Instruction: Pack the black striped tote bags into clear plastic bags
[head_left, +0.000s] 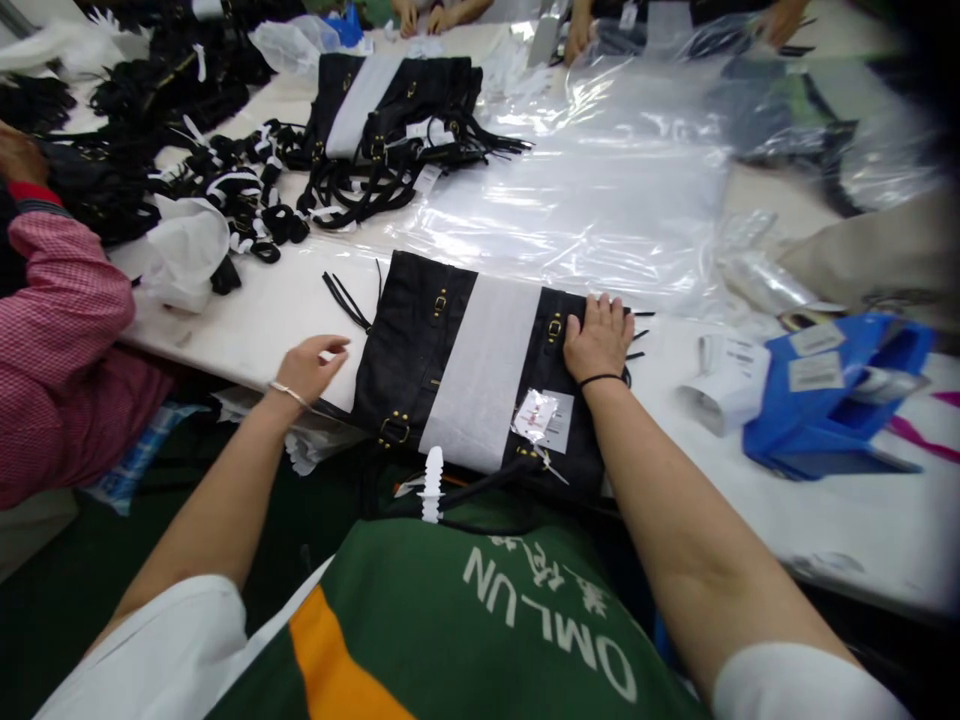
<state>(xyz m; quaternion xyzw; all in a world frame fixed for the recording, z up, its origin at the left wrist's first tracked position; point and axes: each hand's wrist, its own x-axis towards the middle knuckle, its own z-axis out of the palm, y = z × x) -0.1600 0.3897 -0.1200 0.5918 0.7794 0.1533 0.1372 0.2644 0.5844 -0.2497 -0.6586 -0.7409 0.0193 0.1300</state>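
A black handbag [405, 345] with brass buckles lies flat at the table's near edge, a white paper band [487, 370] across its middle. Its strap hangs over the edge towards my apron, with a white notched plastic strip [433, 485] near it. Tags [541, 418] rest on the bag's lower right. My right hand [600, 340] lies flat on the upper right corner, fingers spread. Left of the bag, my left hand [311, 368] hovers close to its side with fingers loosely curved and apart, holding nothing visible.
Clear plastic bags [570, 200] cover the table beyond. Another banded black handbag [442, 85] stands behind, beside a heap of black straps [247, 190]. To the right are a blue tape dispenser [825, 400] and a label roll [724, 385]. A co-worker's sleeve [67, 290] is at left.
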